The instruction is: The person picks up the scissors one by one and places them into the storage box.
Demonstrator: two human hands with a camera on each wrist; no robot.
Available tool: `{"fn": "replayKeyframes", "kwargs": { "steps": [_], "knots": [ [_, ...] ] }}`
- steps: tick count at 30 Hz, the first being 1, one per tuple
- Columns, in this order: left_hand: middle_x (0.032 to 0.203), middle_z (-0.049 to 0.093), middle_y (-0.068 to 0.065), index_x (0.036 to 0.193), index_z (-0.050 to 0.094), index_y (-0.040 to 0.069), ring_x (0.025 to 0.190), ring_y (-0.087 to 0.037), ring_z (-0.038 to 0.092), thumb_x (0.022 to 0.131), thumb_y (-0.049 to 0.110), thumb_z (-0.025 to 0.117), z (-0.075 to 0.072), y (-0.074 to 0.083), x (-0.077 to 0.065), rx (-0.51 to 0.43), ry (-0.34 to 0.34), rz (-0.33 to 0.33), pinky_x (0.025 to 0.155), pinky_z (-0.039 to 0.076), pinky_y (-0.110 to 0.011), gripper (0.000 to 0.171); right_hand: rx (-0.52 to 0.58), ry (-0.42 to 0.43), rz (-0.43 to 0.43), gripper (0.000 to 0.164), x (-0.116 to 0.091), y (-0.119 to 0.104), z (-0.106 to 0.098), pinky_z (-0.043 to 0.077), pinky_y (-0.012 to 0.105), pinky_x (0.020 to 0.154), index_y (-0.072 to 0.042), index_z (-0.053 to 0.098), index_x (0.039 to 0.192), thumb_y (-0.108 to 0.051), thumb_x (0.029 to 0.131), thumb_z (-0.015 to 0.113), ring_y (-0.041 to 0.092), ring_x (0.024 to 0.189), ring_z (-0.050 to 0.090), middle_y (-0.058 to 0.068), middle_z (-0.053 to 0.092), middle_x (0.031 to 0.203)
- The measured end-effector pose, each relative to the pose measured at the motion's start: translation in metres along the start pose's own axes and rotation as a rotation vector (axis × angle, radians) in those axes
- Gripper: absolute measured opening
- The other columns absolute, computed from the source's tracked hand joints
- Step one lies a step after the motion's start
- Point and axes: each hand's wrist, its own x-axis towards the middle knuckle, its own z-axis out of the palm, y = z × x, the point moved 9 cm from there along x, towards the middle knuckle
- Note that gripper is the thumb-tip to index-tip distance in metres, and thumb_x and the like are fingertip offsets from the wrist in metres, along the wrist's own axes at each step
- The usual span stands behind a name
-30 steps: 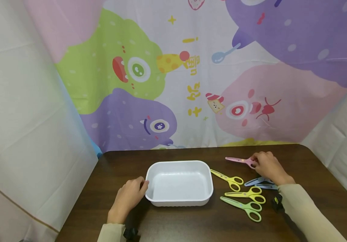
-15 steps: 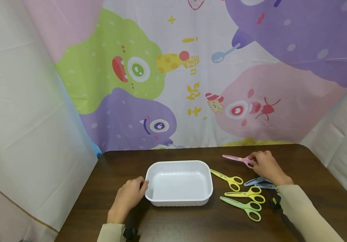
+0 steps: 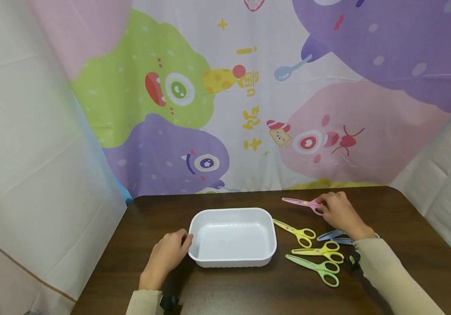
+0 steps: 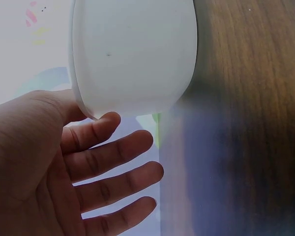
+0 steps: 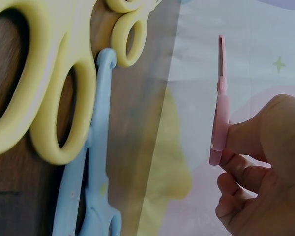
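Observation:
My right hand pinches a pair of pink scissors by the handles, blades pointing left over the back of the table. In the right wrist view the pink scissors show edge-on between thumb and fingers. At the left end of a white rectangular basin, my left hand pinches the rim. The left wrist view shows its thumb and index finger at the rim of the basin, the other fingers stretched out below. The inside of the basin is bare.
Right of the basin lie yellow scissors, a second yellow pair and green scissors. Blue scissors lie partly hidden under my right wrist. A printed curtain hangs behind the table.
My right hand has moved a little to the left and farther back with the pink scissors. The left hand and basin have stayed put.

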Motion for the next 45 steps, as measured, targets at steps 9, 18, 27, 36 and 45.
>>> {"fn": "replayKeyframes", "kwargs": {
  "steps": [9,18,27,36,45],
  "knots": [
    [0.065,0.052,0.001,0.085,0.063,0.013,0.057,-0.016,0.047,0.102,0.029,0.062,-0.001,0.001,0.001,-0.005,0.002,0.003,0.053,0.038,-0.035,0.024,0.034,-0.036,0.010,0.015,0.005,-0.010,0.002,0.038,0.059,0.101,0.004,0.073,0.103,0.002,0.093,0.063,0.046,0.111,0.053,0.021,0.073,0.104],
    [0.064,0.050,0.001,0.083,0.062,0.013,0.057,-0.016,0.046,0.101,0.028,0.062,-0.001,0.001,0.001,-0.011,0.016,0.006,0.053,0.038,-0.034,0.023,0.078,-0.067,0.005,0.014,0.010,-0.018,0.006,0.043,0.059,0.097,0.003,0.072,0.105,0.001,0.095,0.063,0.044,0.110,0.054,0.020,0.070,0.106],
    [0.066,0.052,0.000,0.087,0.064,0.011,0.058,-0.016,0.047,0.102,0.028,0.061,0.000,0.000,0.002,-0.012,-0.007,-0.011,0.052,0.038,-0.034,0.023,0.081,-0.040,-0.065,0.012,0.014,-0.036,0.003,0.042,0.059,0.099,0.004,0.073,0.103,0.002,0.093,0.066,0.044,0.107,0.058,0.020,0.071,0.103],
    [0.065,0.052,0.000,0.086,0.064,0.011,0.057,-0.015,0.046,0.101,0.027,0.062,0.002,0.000,0.001,-0.019,-0.011,-0.006,0.052,0.037,-0.032,0.023,0.087,-0.009,-0.107,0.011,0.016,-0.049,0.008,0.042,0.058,0.097,0.004,0.074,0.099,0.005,0.091,0.066,0.041,0.100,0.060,0.018,0.072,0.099],
    [0.065,0.052,0.000,0.085,0.063,0.011,0.057,-0.015,0.046,0.102,0.027,0.062,0.001,0.001,-0.001,-0.021,-0.008,-0.005,0.052,0.037,-0.033,0.023,0.085,0.007,-0.162,0.010,0.019,-0.065,0.010,0.038,0.057,0.098,0.003,0.074,0.099,0.003,0.091,0.068,0.041,0.102,0.061,0.017,0.075,0.099]
  ]
}}
